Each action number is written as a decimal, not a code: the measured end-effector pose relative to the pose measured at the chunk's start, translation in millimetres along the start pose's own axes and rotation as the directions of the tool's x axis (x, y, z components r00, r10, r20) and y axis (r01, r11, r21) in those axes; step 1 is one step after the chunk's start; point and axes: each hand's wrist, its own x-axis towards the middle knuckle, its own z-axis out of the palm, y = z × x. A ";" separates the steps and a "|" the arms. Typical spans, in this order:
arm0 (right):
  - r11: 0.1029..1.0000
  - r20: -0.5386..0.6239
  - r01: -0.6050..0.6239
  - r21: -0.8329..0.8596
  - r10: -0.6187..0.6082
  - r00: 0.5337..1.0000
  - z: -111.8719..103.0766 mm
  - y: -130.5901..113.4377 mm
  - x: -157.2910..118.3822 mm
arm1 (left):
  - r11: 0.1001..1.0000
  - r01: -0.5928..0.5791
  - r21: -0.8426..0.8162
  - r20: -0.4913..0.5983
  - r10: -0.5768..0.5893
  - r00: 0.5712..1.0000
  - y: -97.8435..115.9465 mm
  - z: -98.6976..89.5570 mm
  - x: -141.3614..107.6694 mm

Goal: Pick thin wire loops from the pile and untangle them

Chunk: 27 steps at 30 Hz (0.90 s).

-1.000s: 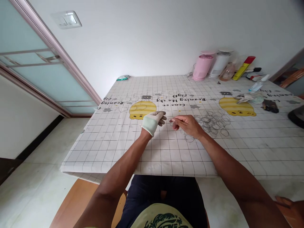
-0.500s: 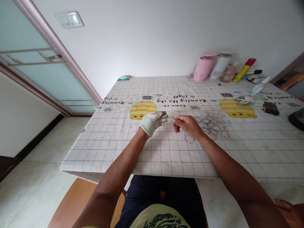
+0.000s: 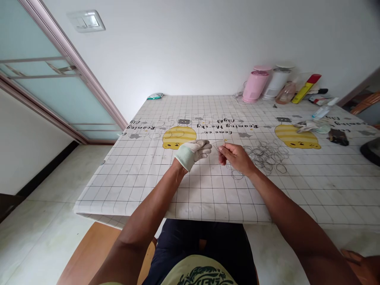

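A white glove with a pale green cuff covers my left hand (image 3: 199, 151), whose fingers are bent together above the tablecloth. Bare and just to its right, my right hand (image 3: 233, 156) has thumb and forefinger pinched. A thin wire-like strand (image 3: 218, 142) shows faintly between the two hands, and its ends are hidden by the fingers. Beside and partly behind my right wrist lies a loose tangle of thin dark rings (image 3: 265, 155). Fainter rings (image 3: 166, 120) lie in rows beyond my left hand.
Along the wall stand a pink device (image 3: 255, 86), a white device (image 3: 274, 84) and a yellow can with a red cap (image 3: 306, 89). On the right are a crumpled glove (image 3: 311, 126), a clear bottle (image 3: 325, 109) and a black object (image 3: 338, 137). A green packet (image 3: 155, 96) lies far left.
My right hand has shifted slightly right, widening the gap to my left hand a little. The strand between the hands is still faint. My left hand has barely moved.
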 end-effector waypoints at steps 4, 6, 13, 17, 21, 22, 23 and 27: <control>0.996 0.042 -0.040 -0.080 0.043 0.998 16.0 4.8 -3.3 | 0.996 -0.045 -0.078 -0.037 0.042 0.998 3.1 5.5 -5.8; 0.994 0.096 -0.105 -0.016 0.106 0.990 25.6 8.3 -4.2 | 0.994 -0.063 -0.087 -0.049 0.059 0.997 3.1 7.5 -6.9; 0.987 0.192 -0.151 -0.062 0.160 0.968 13.8 12.3 -0.5 | 0.992 -0.021 0.127 -0.132 0.038 0.991 1.6 1.7 -2.1; 0.970 -0.033 0.016 -0.244 -0.025 0.999 -8.4 5.3 2.9 | 0.963 -0.061 0.261 -0.100 0.090 0.991 -1.1 0.0 -1.3; 0.991 -0.044 0.090 -0.099 -0.094 0.995 0.3 -0.4 1.6 | 0.941 -0.071 0.330 -0.068 0.099 0.993 -7.8 6.7 -2.0; 0.993 -0.040 0.097 -0.062 -0.100 0.994 5.1 -1.2 0.8 | 0.937 -0.063 0.344 -0.063 0.090 0.994 -9.0 8.7 -2.1; 0.994 -0.042 0.098 -0.039 -0.099 0.994 9.3 -1.8 0.2 | 0.933 -0.057 0.357 -0.064 0.085 0.994 -9.7 10.4 -2.1; 0.996 -0.121 0.070 -0.048 -0.075 0.990 14.4 -1.9 -0.2 | 0.882 -0.064 0.468 -0.124 0.137 0.983 -8.7 13.1 -1.7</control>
